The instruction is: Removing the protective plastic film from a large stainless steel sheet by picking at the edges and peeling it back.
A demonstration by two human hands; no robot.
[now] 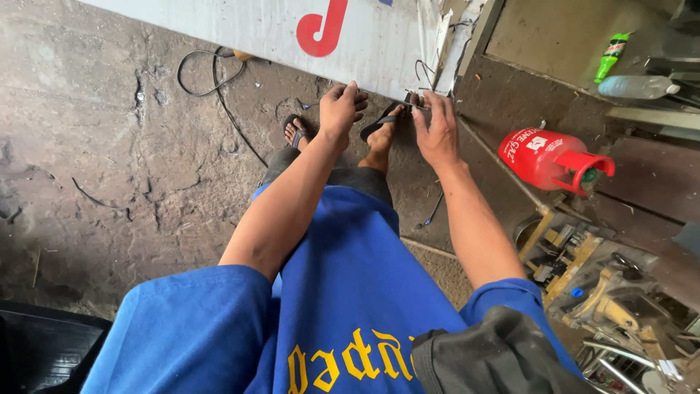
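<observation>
A long white sign panel (292, 33) with a red letter lies edge-down across the dirt floor.

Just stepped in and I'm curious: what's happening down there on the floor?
A person in a blue shirt bends over a long white sign panel lying on the rough concrete floor. The left hand grips its lower edge; the right hand pinches thin dark wires at its corner. A red gas cylinder lies nearby.

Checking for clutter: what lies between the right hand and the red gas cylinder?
In the head view, bare dark floor separates the right hand from the red gas cylinder, crossed only by a thin rod.
</observation>
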